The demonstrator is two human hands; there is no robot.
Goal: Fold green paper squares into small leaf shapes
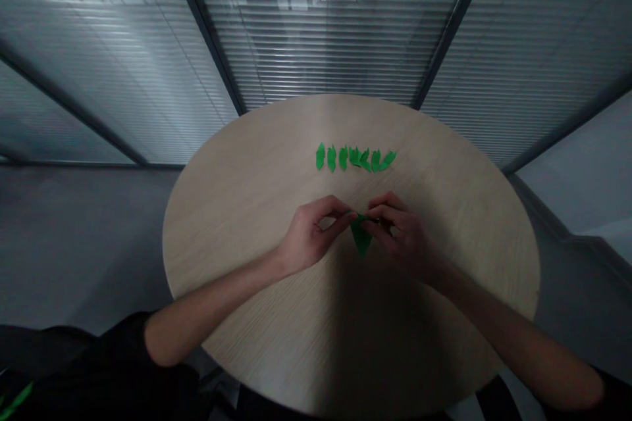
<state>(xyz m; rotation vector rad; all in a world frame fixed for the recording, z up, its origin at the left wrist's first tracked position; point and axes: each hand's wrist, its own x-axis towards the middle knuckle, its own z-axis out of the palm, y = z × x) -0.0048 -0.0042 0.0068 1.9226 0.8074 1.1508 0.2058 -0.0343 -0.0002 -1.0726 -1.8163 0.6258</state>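
Both my hands are raised just above the round wooden table. My left hand and my right hand pinch a folded piece of green paper between their fingertips. Its pointed end hangs downward, and the fingers hide its upper part. Farther across the table, a little beyond my hands, several small folded green paper pieces lie side by side in a row. The rightmost pieces overlap or touch one another.
The pale wood-grain table has a curved edge all round. Beyond it stand glass partitions with dark frames and slatted blinds. A grey floor lies to both sides. A green scrap shows against dark clothing at the lower left.
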